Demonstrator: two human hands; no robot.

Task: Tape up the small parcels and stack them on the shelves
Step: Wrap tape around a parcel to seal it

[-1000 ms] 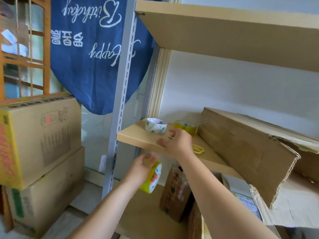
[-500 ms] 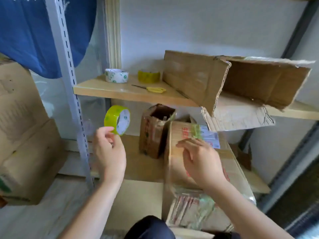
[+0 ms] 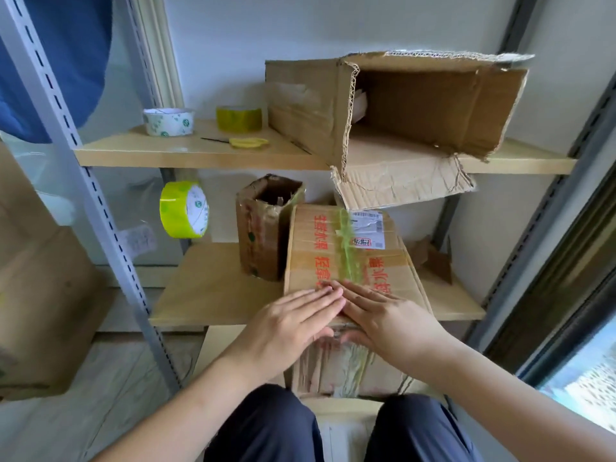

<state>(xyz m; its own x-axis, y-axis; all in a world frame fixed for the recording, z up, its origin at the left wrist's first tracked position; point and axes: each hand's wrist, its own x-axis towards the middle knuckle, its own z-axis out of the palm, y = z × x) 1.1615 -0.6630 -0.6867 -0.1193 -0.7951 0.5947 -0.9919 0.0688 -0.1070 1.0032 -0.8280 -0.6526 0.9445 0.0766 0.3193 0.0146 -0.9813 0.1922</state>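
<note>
Parcel, flat cardboard box with red print and a strip of greenish tape down its middle, lies on the lower shelf, its near end overhanging the shelf's front edge. Left hand and right hand both lie flat on the parcel's near end, fingers straight and close together, fingertips of the two hands touching beside the tape strip; neither holds anything. A white shipping label sits on the parcel's far end. Just left of the parcel, touching or nearly so, stands a small upright box with its top open. A yellow-green tape roll shows on edge at the left, above the lower shelf; what supports it cannot be told. Upper shelf carries a white tape roll, a yellow tape roll, yellow-handled scissors and a large open carton lying on its side, torn flap hanging over the shelf edge. Blue cloth hangs at top left.
</note>
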